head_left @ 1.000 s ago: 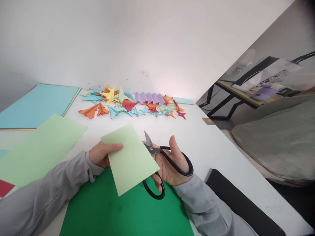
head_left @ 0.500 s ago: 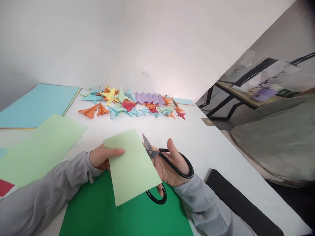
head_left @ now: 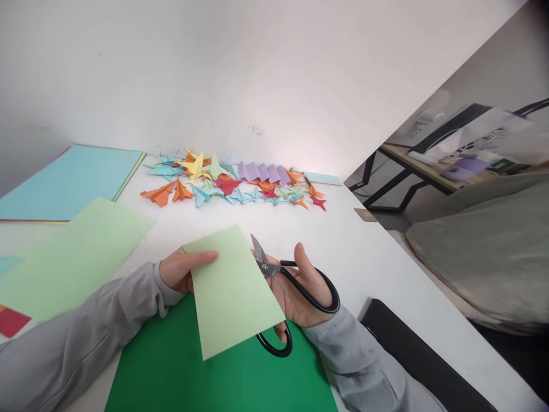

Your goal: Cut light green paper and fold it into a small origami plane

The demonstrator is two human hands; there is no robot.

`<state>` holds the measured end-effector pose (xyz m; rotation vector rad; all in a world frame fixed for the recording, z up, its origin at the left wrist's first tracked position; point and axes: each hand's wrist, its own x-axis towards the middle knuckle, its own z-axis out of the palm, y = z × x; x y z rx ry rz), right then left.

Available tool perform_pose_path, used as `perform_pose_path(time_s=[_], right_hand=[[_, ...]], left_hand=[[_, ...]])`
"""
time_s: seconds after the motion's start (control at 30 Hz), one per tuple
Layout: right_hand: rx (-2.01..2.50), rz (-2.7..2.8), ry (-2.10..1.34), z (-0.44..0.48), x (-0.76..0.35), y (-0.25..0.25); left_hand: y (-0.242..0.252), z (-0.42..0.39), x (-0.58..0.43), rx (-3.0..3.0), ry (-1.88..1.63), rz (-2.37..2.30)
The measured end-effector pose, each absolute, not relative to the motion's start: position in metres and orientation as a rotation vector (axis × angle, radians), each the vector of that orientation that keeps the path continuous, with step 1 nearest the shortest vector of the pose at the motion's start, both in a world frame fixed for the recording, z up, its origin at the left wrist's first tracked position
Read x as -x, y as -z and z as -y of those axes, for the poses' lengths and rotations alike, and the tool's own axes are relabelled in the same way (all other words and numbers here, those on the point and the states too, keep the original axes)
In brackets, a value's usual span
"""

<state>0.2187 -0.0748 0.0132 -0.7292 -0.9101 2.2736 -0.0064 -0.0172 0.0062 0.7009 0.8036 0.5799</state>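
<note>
A light green sheet of paper (head_left: 234, 297) is pinched at its upper left by my left hand (head_left: 182, 269), the thumb flat on top and the other fingers mostly hidden behind. My right hand (head_left: 309, 292) is in the handles of black-handled scissors (head_left: 266, 267). Their handles are spread, and one blade tip rises past the paper's right edge; the other blade is hidden behind the sheet. The lower handle loop shows beyond the paper's lower right corner. Both hands are above a green sheet (head_left: 223, 386).
Folded paper shapes (head_left: 227, 184) line the wall side of the white table (head_left: 343, 240). A larger light green sheet (head_left: 77, 257), a stack of coloured paper (head_left: 77, 177) and a red piece (head_left: 15, 321) lie left. A long black case (head_left: 424, 355) lies right.
The whole view has shifted slightly, so things appear a little further right. The hands keep the same hold on the paper and scissors.
</note>
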Motion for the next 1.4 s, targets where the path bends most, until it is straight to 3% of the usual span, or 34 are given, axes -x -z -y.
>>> perform_pose_path(time_s=[1.4], right_hand=[[0.475, 0.798, -2.232, 0.0740, -0.2174, -0.0107]], left_hand=[[-0.0073, 0.0196, 0.0033, -0.688, -0.573, -0.816]])
